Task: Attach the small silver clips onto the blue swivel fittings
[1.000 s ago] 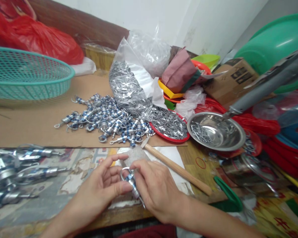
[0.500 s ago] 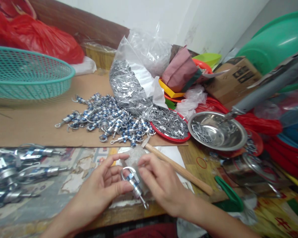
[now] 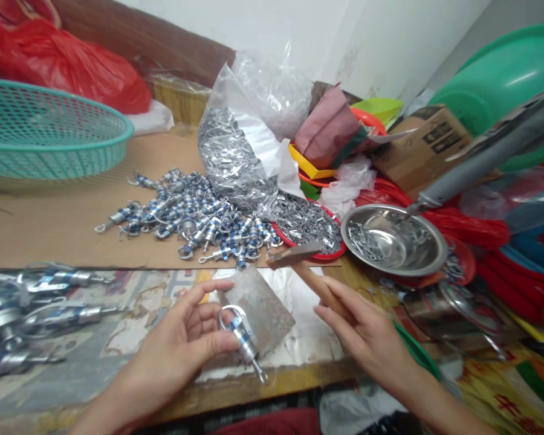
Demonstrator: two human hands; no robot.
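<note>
My left hand (image 3: 197,332) is closed around a silver-and-blue metal fitting (image 3: 245,343). The fitting has a curved arm at its top and a small eye at its lower end, and it tilts over the front of a flat metal block (image 3: 259,305). Whether the fitting touches the block I cannot tell. My right hand (image 3: 360,323) grips a hammer (image 3: 320,279) by its wooden handle. The hammer's head is lifted above the far side of the block, near a red dish (image 3: 310,226) of small metal clips.
Similar fittings lie piled on the cardboard (image 3: 58,226) and at the near left. Behind the pile leans a plastic bag (image 3: 240,160) of metal pieces. A steel bowl (image 3: 394,238) with pins stands to the right, under a grey tool arm (image 3: 480,157). A teal basket (image 3: 54,130) sits at left.
My right hand has left the fitting, moved right and picked up the hammer, which lay on the bench; its head is now raised. My left hand holds the fitting in nearly the same place.
</note>
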